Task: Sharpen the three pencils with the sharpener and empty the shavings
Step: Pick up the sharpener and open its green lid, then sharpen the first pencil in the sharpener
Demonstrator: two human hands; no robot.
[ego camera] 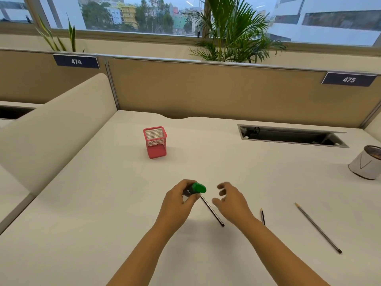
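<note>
Ok so the left hand [179, 200] is just below frame center w/ fingers curled round a green sharpener [196, 188]; the green cap end pokes out to the upper right of the fist, darker body tucked in the grip. One pencil [212, 210] is stuck into the sharpener, long axis running diagonally from the sharpener down to the lower right, blunt end out toward the bottom of the frame. Can't tell if that free end rests on the desk [103, 203] or hangs above it.

Right hand [231, 200] is just right of that pencil, fingers loosely bent and spread, holding nothing, not touching the pencil afaict (a bit blurry tbh).

Second pencil [262, 216] lies flat on the desk right of the right wrist, tip pointing to the top of the frame, lower part hidden behind the forearm. Third pencil [318, 228] is further right, well apart, long diagonal, sharpened tip to the upper left and back end to the lower right.

Other stuff: red mesh pen holder [155, 142] upright above center-left, white round bin [366, 165] at the right edge, cable slot [292, 136] in the desk upper right, partition w/ tags 474 [76, 61] and 475 [348, 79].
</note>
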